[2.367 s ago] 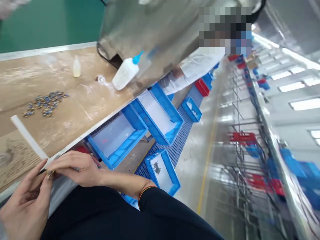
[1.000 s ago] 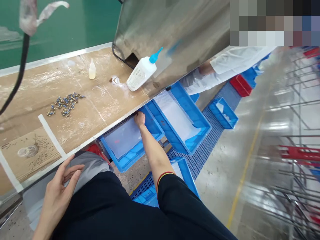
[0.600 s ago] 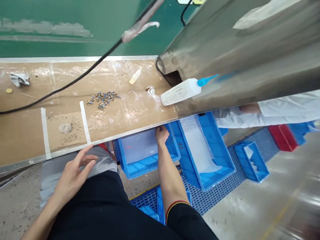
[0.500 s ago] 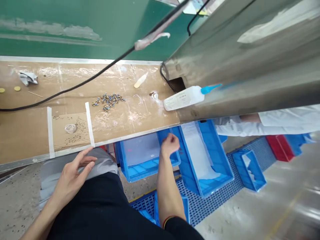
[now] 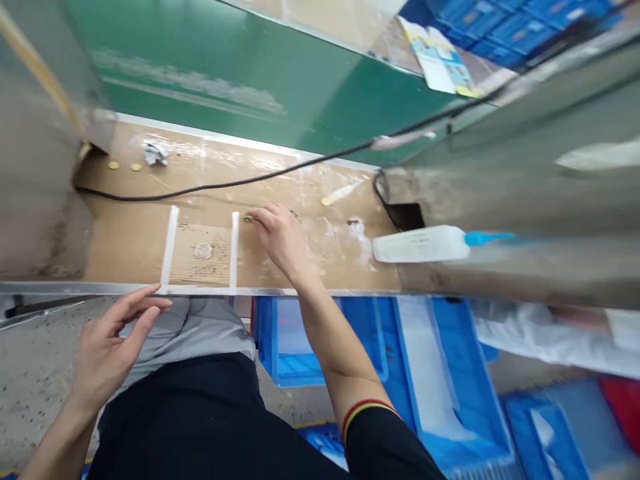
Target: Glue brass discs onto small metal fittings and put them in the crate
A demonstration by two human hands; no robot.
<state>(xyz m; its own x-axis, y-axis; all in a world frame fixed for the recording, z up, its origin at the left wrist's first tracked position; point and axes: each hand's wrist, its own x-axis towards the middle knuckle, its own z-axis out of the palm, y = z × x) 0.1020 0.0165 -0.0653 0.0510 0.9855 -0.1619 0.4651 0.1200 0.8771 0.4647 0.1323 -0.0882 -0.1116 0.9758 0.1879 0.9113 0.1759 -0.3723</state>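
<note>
My right hand (image 5: 281, 241) is over the small blue-and-brass metal parts (image 5: 249, 218) on the brown-covered bench. Its fingers are bent and drawn together, tips down at the left end of the pile. Most of the pile is hidden under the hand, and whatever is between the fingertips is too small to make out. My left hand (image 5: 117, 340) is empty, fingers apart, with its fingertips at the bench's front edge. Beside it lies a cardboard pad (image 5: 215, 240) between two white tape strips, bearing a small clear round disc (image 5: 203, 251) and dark specks.
A black cable (image 5: 210, 189) hangs across the bench. At right lies a white bottle with a blue nozzle (image 5: 425, 244), near a dark phone-like object (image 5: 407, 217). A pale flat stick (image 5: 337, 195) and crumpled paper (image 5: 156, 154) lie behind. Blue crates (image 5: 463, 373) stand below; a co-worker's white sleeve (image 5: 560, 340) shows at right.
My right hand has moved from above the blue crates up and left onto the pile of small parts. The camera view has turned, so the bench appears farther right. My left hand stays by the edge.
</note>
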